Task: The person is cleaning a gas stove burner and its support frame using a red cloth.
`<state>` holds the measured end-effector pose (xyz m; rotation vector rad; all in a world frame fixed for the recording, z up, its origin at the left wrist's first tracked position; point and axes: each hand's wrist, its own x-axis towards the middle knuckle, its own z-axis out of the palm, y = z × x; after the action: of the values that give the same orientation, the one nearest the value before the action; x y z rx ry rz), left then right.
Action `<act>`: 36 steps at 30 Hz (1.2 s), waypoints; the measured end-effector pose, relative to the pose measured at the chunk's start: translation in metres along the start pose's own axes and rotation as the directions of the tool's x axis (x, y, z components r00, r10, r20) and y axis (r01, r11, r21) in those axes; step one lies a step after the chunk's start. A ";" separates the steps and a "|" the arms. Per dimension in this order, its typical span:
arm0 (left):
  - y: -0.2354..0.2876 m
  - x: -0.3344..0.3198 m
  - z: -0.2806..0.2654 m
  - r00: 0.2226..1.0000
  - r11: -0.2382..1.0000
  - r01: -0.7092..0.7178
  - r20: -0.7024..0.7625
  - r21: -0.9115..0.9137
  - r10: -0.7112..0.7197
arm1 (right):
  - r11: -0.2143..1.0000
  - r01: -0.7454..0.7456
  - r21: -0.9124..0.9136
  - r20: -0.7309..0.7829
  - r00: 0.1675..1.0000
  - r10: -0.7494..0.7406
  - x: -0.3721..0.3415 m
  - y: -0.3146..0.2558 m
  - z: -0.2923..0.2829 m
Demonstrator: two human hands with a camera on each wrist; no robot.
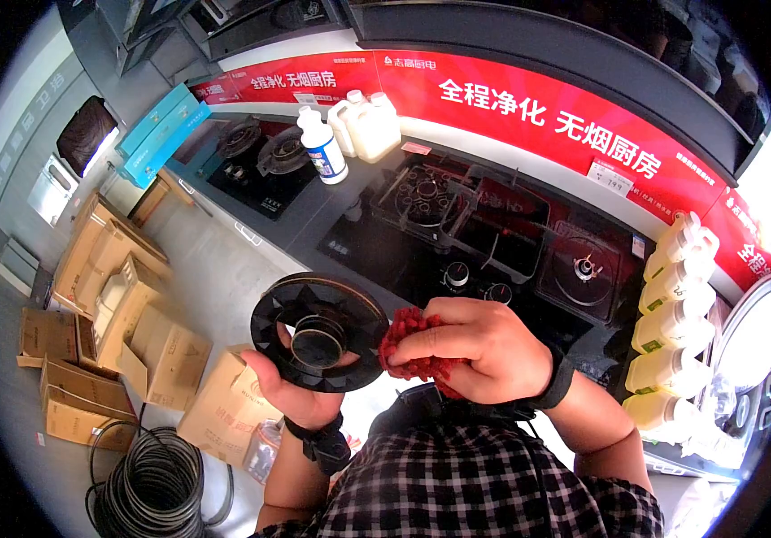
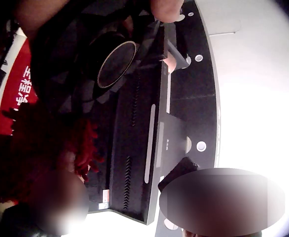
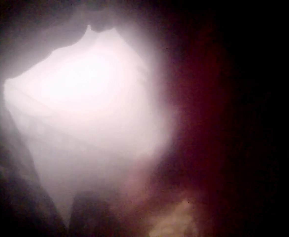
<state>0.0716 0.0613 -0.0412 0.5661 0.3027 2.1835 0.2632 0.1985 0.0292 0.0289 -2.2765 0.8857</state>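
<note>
A round black stove burner tray with a raised ring at its centre is held tilted in front of the person's chest. The left hand grips it from below, with the thumb at its left side and the other fingers mostly hidden behind it. In the right hand is a bunched red chenille cloth, pinched between thumb and fingers right at the tray's right rim. From the left wrist, the tray looks dark, with the red cloth beneath it. The right wrist view is mostly blurred and overexposed.
Behind the hands is a black gas cooktop on a counter. A white bottle and jugs stand at the back. Yellowish jugs line the right side. Cardboard boxes and a coiled black hose lie on the floor at left.
</note>
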 end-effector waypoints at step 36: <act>-0.027 -0.002 0.022 0.957 0.643 -0.094 0.248 0.760 -0.153 | 0.891 -0.077 -0.448 -0.177 0.984 -0.004 0.015 -0.014 0.024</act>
<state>0.1017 0.0770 -0.0331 1.3313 1.1025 1.8162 0.2410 0.1764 0.0336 -0.2902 -2.2673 0.3366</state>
